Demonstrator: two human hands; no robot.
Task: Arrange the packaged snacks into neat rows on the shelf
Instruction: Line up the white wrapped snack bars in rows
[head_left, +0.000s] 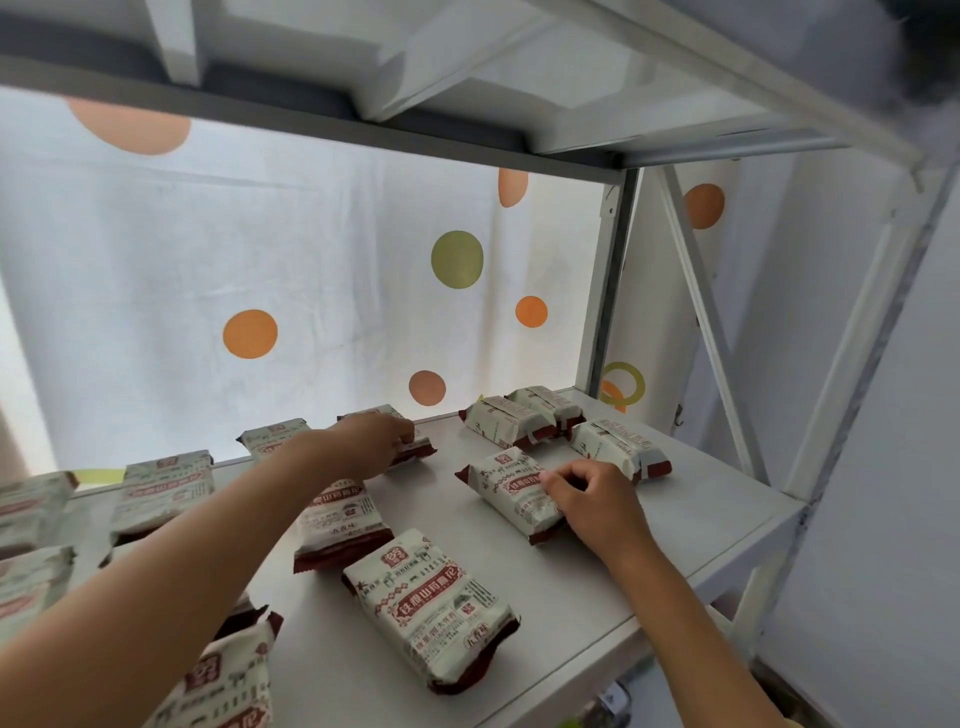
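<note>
Several cream-and-maroon snack packs lie on the white shelf (675, 509). My left hand (371, 441) reaches to the back edge and grips a pack (415, 448) there, which it mostly hides. My right hand (592, 499) pinches the right side of another pack (511, 493) lying slantwise at mid-right. Three packs (618, 444) sit bunched in the back right corner. One pack (431, 608) lies askew at the front centre, another (337, 519) just behind it under my left forearm. More packs (163, 488) lie to the left.
The upper shelf board (311, 114) hangs close overhead. A metal upright (610, 291) and a diagonal brace (706, 322) close off the right end. A white curtain with coloured dots (457, 259) hangs behind the shelf.
</note>
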